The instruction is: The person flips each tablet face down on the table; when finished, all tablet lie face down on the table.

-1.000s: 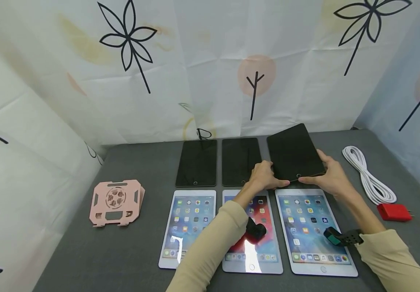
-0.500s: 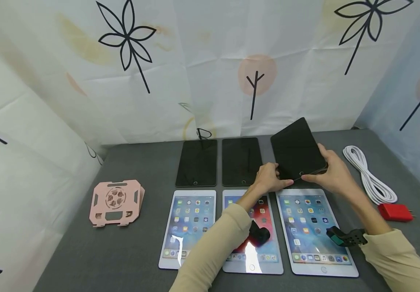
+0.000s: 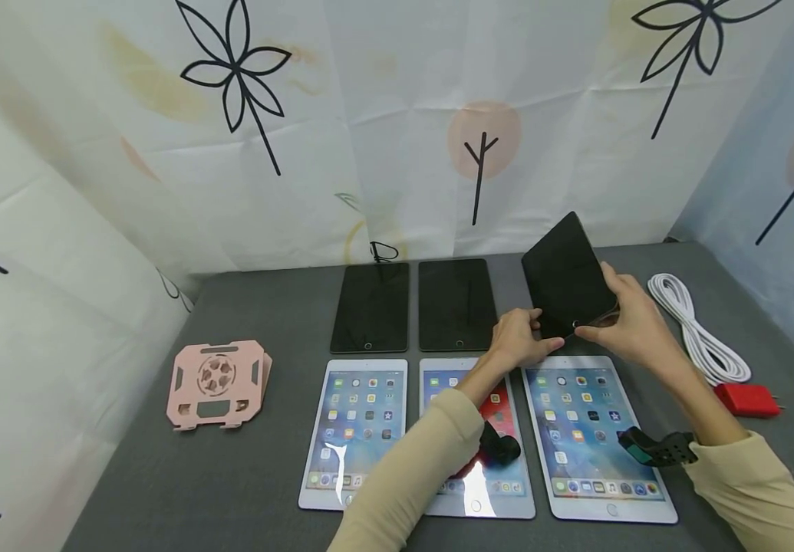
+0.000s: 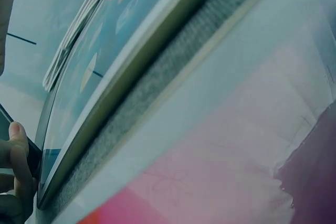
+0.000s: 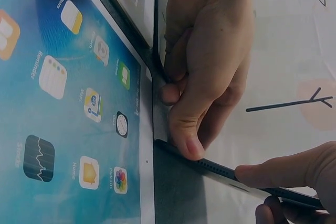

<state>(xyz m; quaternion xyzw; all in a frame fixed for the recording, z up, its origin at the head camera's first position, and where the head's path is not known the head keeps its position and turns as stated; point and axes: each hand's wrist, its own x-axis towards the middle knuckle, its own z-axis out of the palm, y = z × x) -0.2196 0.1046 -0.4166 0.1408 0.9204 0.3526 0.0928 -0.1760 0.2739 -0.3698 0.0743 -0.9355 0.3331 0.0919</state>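
A black tablet (image 3: 565, 272) is tipped up at the back right, its far edge raised and its home button near my thumbs. My right hand (image 3: 631, 318) grips its right near corner, thumb on the front and fingers beneath, as the right wrist view also shows. My left hand (image 3: 517, 337) pinches the left near corner; its thumb (image 5: 194, 145) lies along the tablet's edge beside the small speaker holes. Just in front lies a lit white tablet (image 3: 579, 429). The left forearm crosses over a second lit white tablet (image 3: 479, 502) with a red wallpaper.
Two dark tablets, one (image 3: 372, 307) left of the other (image 3: 453, 303), lie along the back. A third white tablet (image 3: 355, 429) is at front left. A pink folding stand (image 3: 219, 383) sits far left; a white cable coil (image 3: 696, 330) and red charger (image 3: 747, 400) lie right.
Both hands have tilted the black tablet more steeply, its far edge rising. The left hand has slid rightward with it. The other tablets have stayed put.
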